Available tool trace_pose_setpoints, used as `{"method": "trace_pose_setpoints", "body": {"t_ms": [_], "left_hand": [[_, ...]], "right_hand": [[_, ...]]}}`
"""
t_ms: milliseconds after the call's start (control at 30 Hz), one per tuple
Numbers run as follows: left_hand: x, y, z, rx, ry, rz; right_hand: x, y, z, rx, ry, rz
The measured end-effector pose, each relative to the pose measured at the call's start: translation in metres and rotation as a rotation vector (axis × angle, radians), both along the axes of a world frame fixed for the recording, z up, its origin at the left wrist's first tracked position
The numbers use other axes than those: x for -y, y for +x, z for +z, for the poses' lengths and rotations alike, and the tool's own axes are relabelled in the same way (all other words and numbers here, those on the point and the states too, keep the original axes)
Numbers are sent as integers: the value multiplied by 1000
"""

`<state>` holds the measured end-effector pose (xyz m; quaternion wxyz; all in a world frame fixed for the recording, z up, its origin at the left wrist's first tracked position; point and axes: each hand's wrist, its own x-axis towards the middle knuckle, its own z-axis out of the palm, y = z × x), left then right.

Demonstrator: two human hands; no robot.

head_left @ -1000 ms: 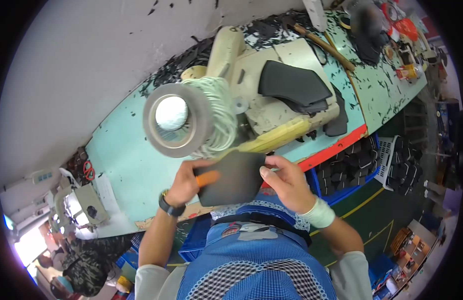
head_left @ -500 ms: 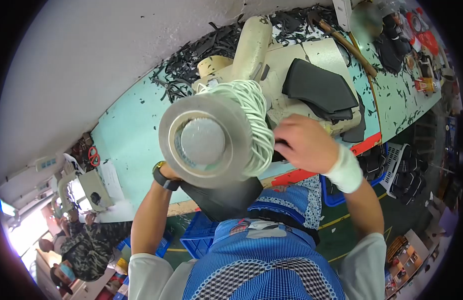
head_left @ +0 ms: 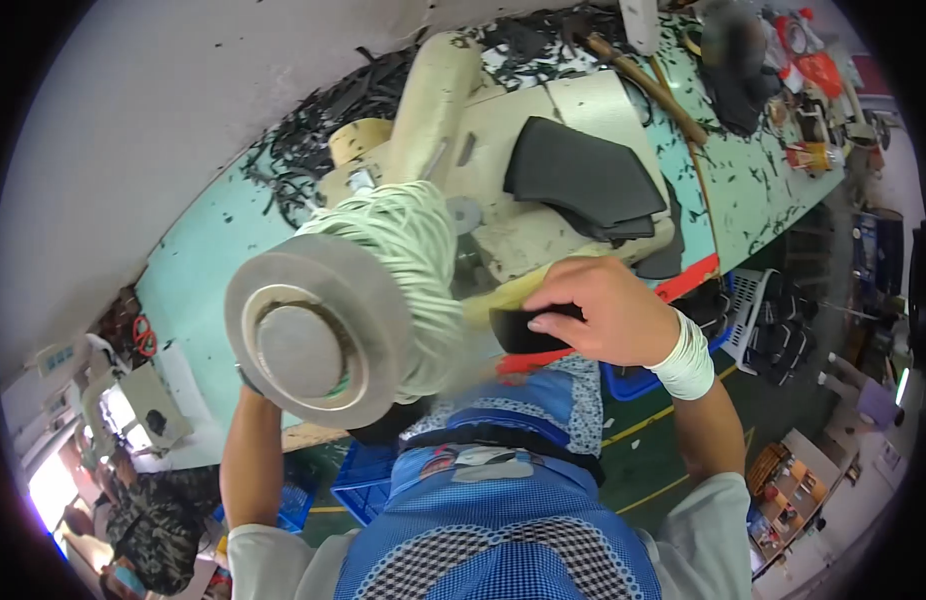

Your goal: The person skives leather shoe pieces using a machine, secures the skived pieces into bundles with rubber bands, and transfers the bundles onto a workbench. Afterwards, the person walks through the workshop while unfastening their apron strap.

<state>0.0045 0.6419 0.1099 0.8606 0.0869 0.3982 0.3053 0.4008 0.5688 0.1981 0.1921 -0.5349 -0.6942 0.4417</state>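
My right hand (head_left: 608, 310) is closed in a pinch on a small black sheet piece (head_left: 518, 332), in front of the cream machine (head_left: 430, 115). My left forearm (head_left: 251, 450) reaches up behind the round grey machine wheel (head_left: 368, 330), which hides the left hand and its fingers. Pale cord (head_left: 423, 240) is wound thickly around the machine beside the wheel. Below the wheel shows a bit of black material; whether the left hand touches it is hidden. Several dark grey cut pieces (head_left: 583, 175) lie stacked on the machine bed.
Black scraps (head_left: 328, 110) are heaped behind the machine. A wooden-handled hammer (head_left: 648, 88) lies at the back right. Blue crates (head_left: 365, 480) stand below the table edge. Red-handled scissors (head_left: 144, 335) lie far left. Another person (head_left: 153, 530) in camouflage is at lower left.
My right hand has drawn away from the cord-wrapped part, and the black piece now shows in its fingers. The left hand has gone further behind the wheel. The camera view has shifted.
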Motion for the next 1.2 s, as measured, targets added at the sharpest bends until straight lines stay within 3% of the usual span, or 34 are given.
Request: {"method": "trace_pose_setpoints", "body": {"t_ms": [100, 167, 200, 233, 300, 333, 400, 500, 600, 700, 800, 867, 933, 967, 1100, 1133, 1167, 1200], "left_hand": [[-6, 12, -9, 34, 18, -39], [-1, 34, -12, 39, 46, -67], [-2, 45, -13, 35, 62, -82], [6, 42, -11, 28, 76, -100], [-6, 40, -15, 15, 95, -132], [-6, 32, -15, 6, 97, -141], [5, 19, -13, -8, 99, -145], [4, 11, -14, -14, 126, -180], [-11, -1, -18, -2, 160, -231], [-1, 4, -18, -22, 178, -250], [12, 43, -13, -24, 219, -315], [-5, 62, -26, -13, 240, -361], [-6, 19, -25, -7, 253, -398], [-8, 4, -25, -7, 259, -410], [-11, 1, -27, -15, 293, -474], [-1, 5, -26, -18, 301, -490], [-20, 65, -36, -26, 309, -504], [-10, 67, -34, -42, 316, -516]], "right_hand": [[-4, -9, -8, -52, -36, 68], [-15, -31, -21, -30, 433, 45], [-19, -38, -20, 54, 505, 37], [-19, -36, -19, 50, 509, 34], [-17, -28, -9, 74, 239, 79], [-12, -17, 9, 58, 193, -16], [-10, -2, 38, 219, 454, -191], [-21, 13, 22, 547, 937, -305], [-18, 11, -17, 554, 832, -153], [-2, -31, -22, 267, 707, -139], [-19, -56, -26, 239, 548, -107], [-16, -49, -23, 271, 595, -145], [-1, -20, -18, 12, 96, -27], [1, -7, -12, -37, 32, -17], [2, -3, -7, -67, -7, 24], [-4, -17, -14, -54, 185, 15], [-10, -30, -18, -46, 378, 9], [-14, -37, -18, 36, 424, 19]]}}
